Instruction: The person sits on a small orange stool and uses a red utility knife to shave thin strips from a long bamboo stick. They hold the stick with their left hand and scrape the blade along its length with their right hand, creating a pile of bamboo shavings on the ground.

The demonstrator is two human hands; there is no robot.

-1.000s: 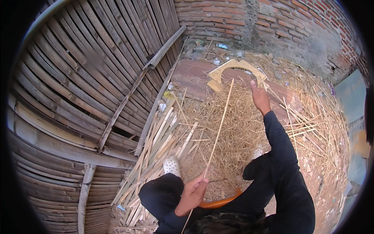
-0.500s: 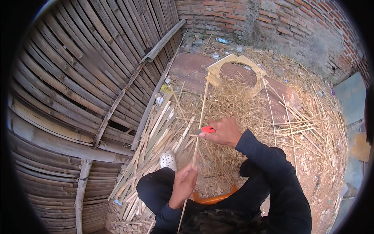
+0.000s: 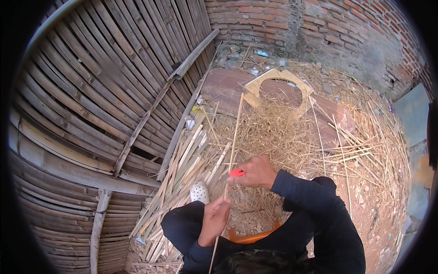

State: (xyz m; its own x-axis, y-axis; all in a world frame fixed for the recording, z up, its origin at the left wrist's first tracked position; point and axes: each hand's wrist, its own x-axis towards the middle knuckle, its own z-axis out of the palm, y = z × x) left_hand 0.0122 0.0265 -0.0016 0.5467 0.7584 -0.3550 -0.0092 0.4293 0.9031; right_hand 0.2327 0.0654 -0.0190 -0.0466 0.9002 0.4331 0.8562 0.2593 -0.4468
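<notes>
A long, thin bamboo strip (image 3: 236, 132) slants from my lap away toward the far end of the straw. My left hand (image 3: 214, 218) is closed around its lower part, above my knee. Just beyond, my right hand (image 3: 256, 171) grips a red-handled knife (image 3: 237, 172) against the strip. The blade is mostly hidden where the fingers and the strip meet. My two hands are a short way apart along the strip.
Split bamboo strips (image 3: 182, 166) lie piled on the left by a bamboo slat wall (image 3: 105, 86). Straw and shavings (image 3: 278, 128) cover the ground ahead, around a board with a round cutout (image 3: 299, 81). Beyond stands a brick wall (image 3: 255, 23). An orange stool (image 3: 255, 237) shows below me.
My right hand has drawn the knife down the strip toward my left hand, closing the gap between them. My left hand keeps its grip at nearly the same place.
</notes>
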